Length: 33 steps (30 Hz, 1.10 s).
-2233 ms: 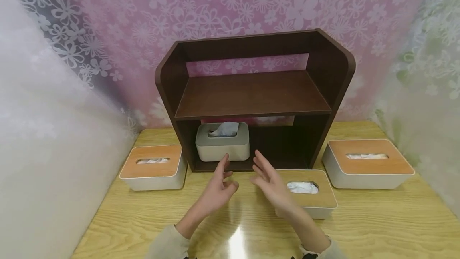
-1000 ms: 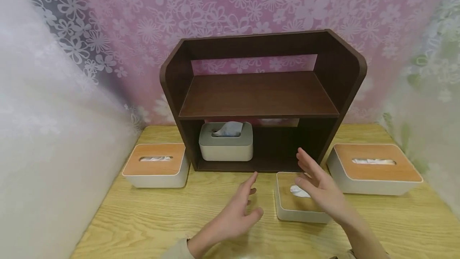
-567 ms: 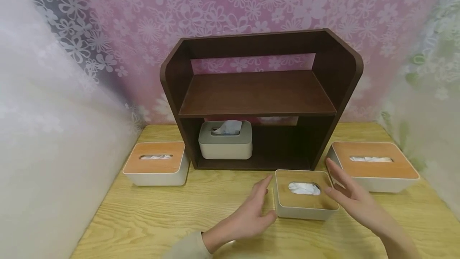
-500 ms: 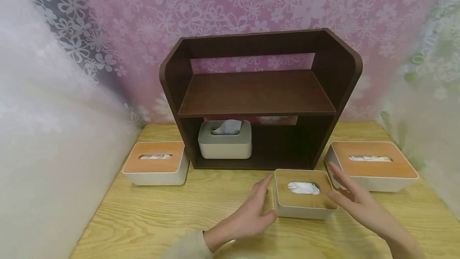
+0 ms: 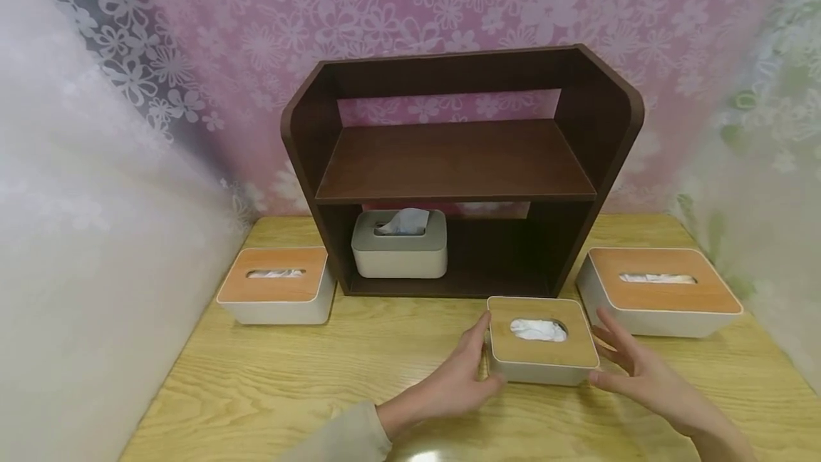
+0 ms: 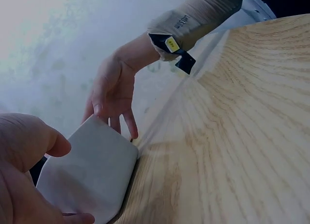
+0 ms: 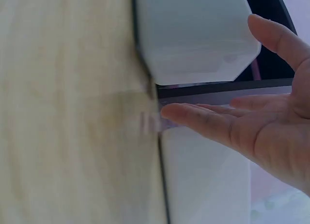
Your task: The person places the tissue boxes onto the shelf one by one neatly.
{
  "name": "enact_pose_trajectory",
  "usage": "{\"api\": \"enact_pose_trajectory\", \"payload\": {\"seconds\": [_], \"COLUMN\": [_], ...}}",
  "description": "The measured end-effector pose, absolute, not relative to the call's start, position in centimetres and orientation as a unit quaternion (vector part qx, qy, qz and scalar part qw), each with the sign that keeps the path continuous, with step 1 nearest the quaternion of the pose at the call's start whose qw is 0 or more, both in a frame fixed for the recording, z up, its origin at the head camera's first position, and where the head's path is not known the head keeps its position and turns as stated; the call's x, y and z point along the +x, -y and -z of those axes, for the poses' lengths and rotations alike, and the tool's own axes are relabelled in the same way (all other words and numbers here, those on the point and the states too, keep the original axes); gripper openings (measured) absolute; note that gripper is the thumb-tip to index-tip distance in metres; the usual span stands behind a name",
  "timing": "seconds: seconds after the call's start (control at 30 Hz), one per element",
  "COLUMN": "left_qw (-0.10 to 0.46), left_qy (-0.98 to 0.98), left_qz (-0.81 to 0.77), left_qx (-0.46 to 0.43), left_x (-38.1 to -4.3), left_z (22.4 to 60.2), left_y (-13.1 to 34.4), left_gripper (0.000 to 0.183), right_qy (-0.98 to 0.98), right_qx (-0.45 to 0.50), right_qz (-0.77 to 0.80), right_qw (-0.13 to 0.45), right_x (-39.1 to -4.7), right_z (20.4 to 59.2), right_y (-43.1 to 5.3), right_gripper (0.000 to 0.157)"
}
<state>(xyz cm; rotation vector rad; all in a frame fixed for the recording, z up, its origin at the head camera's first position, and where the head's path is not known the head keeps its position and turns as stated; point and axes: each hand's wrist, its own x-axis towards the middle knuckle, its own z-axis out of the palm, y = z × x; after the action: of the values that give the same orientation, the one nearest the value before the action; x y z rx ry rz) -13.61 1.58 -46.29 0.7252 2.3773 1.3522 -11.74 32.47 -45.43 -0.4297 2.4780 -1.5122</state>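
Observation:
A small white tissue box (image 5: 561,355) with a pale wood lid and white tissue in its slot stands on the table before the shelf's right half. At its left side is my left hand (image 5: 465,380), fingers extended, fingertips right at the side wall and thumb near the front corner. My right hand (image 5: 635,369) faces the opposite side, thumb close to the front right corner. In the left wrist view, both hands flank the white box (image 6: 97,171). The right wrist view shows straight fingers of the right hand (image 7: 276,117) beside the box (image 7: 198,40).
A dark brown two-tier shelf (image 5: 455,162) stands at the back. In its lower left is a grey-lidded tissue box (image 5: 400,262). Wood-lidded tissue boxes flank the shelf: one at left (image 5: 276,291), a larger one at right (image 5: 661,298), close beside my right hand.
From in front of the shelf, both hands have moved rightward to the small wood-lidded tissue box. The right hand passed over it to its right side; both have since closed in on its sides.

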Motion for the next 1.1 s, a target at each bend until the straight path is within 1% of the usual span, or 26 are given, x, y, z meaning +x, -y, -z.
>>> {"api": "enact_pose_trajectory", "payload": {"seconds": [0.1,0.2,0.3,0.4,0.6,0.77,0.97,1.1], "left_qw": [0.153,0.151,0.151,0.153,0.158,0.151,0.141,0.143], "left_qy": [-0.828,-0.826,-0.826,-0.826,-0.830,-0.831,-0.838,-0.836], "left_qz": [-0.473,-0.479,-0.483,-0.487,-0.485,-0.485,-0.473,-0.476], "left_qx": [0.259,0.257,0.248,0.239,0.226,0.225,0.234,0.233], "left_x": [-13.7,-13.7,-13.7,-13.6,-13.5,-13.4,-13.2,-13.1], "left_z": [46.4,46.4,46.4,46.4,46.4,46.3,46.2,46.0], "left_y": [-1.7,-1.8,-1.8,-1.9,-2.0,-2.0,-2.2,-2.2], "left_gripper": [0.090,0.088,0.086,0.085,0.084,0.083,0.083,0.082], "right_qy": [-0.834,-0.827,-0.813,-0.794,-0.779,-0.777,-0.778,-0.781], "right_qx": [-0.144,-0.123,-0.107,-0.112,-0.115,-0.114,-0.125,-0.134], "right_qz": [0.518,0.526,0.543,0.568,0.588,0.592,0.595,0.591], "right_qw": [0.125,0.155,0.180,0.187,0.186,0.182,0.161,0.151], "right_x": [-11.8,-11.9,-12.0,-12.1,-12.0,-11.8,-11.7,-11.6], "right_z": [45.7,45.8,45.8,45.9,46.0,46.0,45.9,45.8], "right_y": [-32.3,-32.0,-31.7,-31.4,-31.1,-30.8,-30.4,-30.1], "right_gripper": [0.085,0.081,0.081,0.082,0.083,0.082,0.079,0.078]}}
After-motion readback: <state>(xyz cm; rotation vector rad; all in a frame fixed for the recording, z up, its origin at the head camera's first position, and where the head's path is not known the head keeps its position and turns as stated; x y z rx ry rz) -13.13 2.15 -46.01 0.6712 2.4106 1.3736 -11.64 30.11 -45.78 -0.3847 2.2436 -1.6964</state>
